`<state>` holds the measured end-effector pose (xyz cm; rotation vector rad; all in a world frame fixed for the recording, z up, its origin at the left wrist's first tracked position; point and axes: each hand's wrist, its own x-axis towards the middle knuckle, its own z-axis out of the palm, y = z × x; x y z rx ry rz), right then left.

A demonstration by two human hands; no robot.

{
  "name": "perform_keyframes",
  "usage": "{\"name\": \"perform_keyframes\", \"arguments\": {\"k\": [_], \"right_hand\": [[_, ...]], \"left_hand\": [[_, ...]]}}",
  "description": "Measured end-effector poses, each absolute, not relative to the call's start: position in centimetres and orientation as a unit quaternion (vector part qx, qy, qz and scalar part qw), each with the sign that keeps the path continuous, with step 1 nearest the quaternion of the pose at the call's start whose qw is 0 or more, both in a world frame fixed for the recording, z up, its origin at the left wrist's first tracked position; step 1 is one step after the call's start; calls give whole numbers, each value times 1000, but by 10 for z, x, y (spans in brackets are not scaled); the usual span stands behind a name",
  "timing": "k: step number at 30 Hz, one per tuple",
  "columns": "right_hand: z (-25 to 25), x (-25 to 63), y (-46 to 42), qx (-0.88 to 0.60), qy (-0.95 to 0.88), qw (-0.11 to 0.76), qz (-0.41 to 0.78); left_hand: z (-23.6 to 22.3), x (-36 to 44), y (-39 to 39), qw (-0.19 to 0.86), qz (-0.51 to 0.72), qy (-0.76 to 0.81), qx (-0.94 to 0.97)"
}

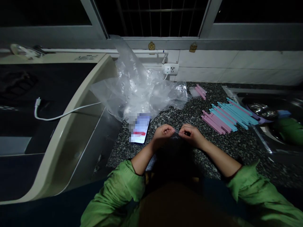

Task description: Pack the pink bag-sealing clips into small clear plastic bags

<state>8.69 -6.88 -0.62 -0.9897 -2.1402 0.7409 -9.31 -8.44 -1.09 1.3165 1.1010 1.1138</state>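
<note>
My left hand (163, 131) and my right hand (190, 135) meet over the front of the dark speckled counter (163, 118). Thumb and fingers of each pinch a small piece of clear plastic (176, 131), stretched between the fingertips; it looks like the edge of a thin bag, but its lower part is lost in shadow. A lit phone (141, 129) lies just left of my left hand. To the right of my right hand, flat pink sticks (214, 122) and light blue sticks (233, 113) lie side by side in a slanted row.
A large crumpled clear plastic bag (142, 91) fills the back of the counter. Behind it a white charger (167, 70) sits in the wall socket. A few pink sticks (200, 91) rest on a small clear packet. A washing machine (68, 126) stands left, a sink (248, 94) right.
</note>
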Motion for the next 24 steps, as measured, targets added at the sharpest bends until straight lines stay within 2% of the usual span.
{"name": "perform_keyframes", "arguments": {"k": [8,24], "right_hand": [[3,90,-71,-428,-766,339,339],[4,87,-73,-422,-760,348,350]], "left_hand": [[-23,-103,-75,531,496,482,489],[-13,-98,-81,523,481,483,512]]}}
